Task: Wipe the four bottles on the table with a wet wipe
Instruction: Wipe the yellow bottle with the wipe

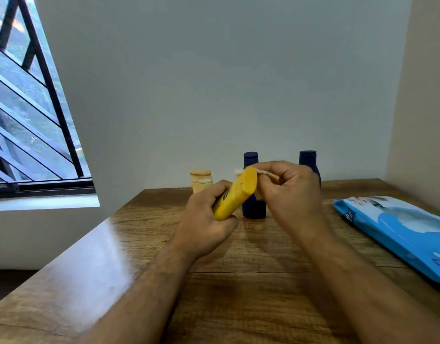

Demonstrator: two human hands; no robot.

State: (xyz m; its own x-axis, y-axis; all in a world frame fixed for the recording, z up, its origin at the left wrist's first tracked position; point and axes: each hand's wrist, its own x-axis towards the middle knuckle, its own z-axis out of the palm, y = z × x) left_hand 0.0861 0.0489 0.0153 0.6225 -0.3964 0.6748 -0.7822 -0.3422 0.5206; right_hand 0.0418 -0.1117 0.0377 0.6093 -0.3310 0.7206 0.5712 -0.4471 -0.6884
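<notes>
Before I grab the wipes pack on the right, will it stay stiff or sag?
The wipes pack looks like a soft film pouch lying flat on the table, so it will probably sag if lifted by one end. Its glossy surface may be slippery. Lying flat, it should slide, not roll.

Yellow bottle in left grip, wipe in right grip.

left hand: bare, no ring or watch seen | right hand: bare, no ring seen | forearms: bare, faint hair, no sleeves in view
</notes>
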